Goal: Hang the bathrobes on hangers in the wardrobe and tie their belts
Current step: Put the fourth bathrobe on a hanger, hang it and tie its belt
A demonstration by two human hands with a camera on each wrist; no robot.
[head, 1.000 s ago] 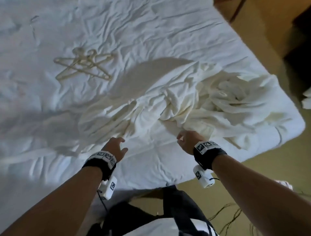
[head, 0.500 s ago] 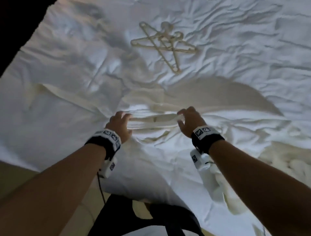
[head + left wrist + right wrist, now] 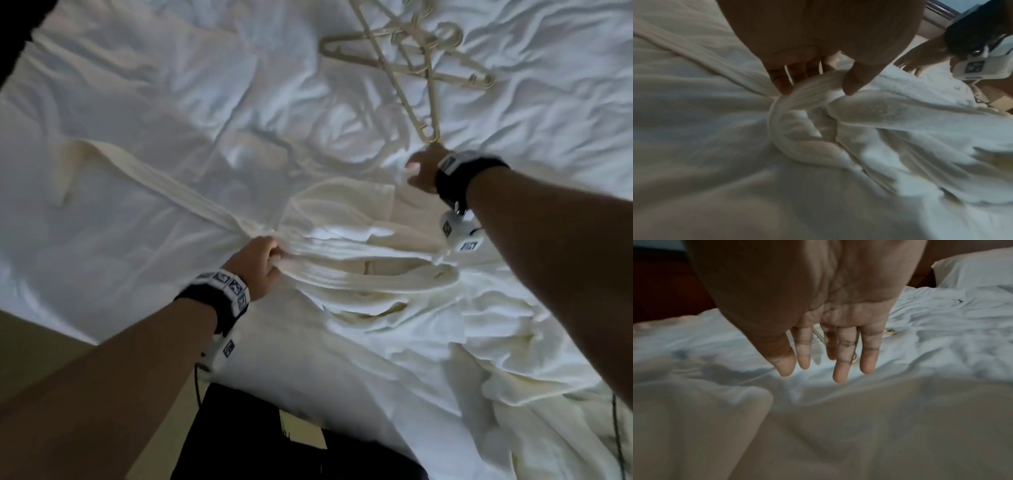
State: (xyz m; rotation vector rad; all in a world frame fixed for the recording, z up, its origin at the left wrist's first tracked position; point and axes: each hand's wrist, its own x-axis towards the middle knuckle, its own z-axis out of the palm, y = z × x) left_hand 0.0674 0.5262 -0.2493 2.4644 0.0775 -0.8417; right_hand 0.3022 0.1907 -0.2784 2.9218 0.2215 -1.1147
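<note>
A cream bathrobe (image 3: 346, 240) lies crumpled on the white bed (image 3: 171, 85), with one long ribbed part (image 3: 144, 178) stretching off to the left. My left hand (image 3: 263, 260) grips a bunch of its ribbed fabric (image 3: 812, 91) between thumb and fingers. My right hand (image 3: 419, 171) hovers above the sheet, fingers straight and holding nothing, just short of the tip of the cream hangers (image 3: 411, 58). The hangers lie crossed on the sheet at the far side. More cream cloth (image 3: 513, 359) is heaped to my right.
The bed's near edge (image 3: 85, 329) runs along the lower left with tan floor beyond it. A white pillow (image 3: 974, 270) sits at the far right in the right wrist view. Dark clothing on my body (image 3: 246, 431) fills the bottom centre.
My right hand has let go of the robe and moved forward and right toward the hangers. My left hand has kept its hold on the robe fabric. The view has shifted left.
</note>
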